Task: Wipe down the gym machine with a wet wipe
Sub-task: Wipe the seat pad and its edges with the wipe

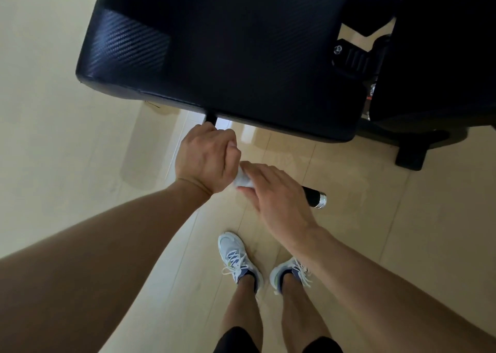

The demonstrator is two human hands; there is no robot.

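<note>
The gym machine's black padded seat (228,49) fills the upper part of the head view. A black handle bar (312,195) with a silver end cap comes out from under the pad's front edge and runs down to the right. My left hand (206,160) is closed around the bar just below the pad. A bunched white wet wipe (242,178) sits on the bar right beside that hand. My right hand (276,194) lies over the wipe and the bar, fingers curled on the wipe, hiding the bar's middle.
Black frame parts, an adjustment knob (351,54) and a floor foot (410,156) of the machine stand at the right. Beige tiled floor (67,138) lies all around. My two feet in white trainers (236,257) stand just below the hands.
</note>
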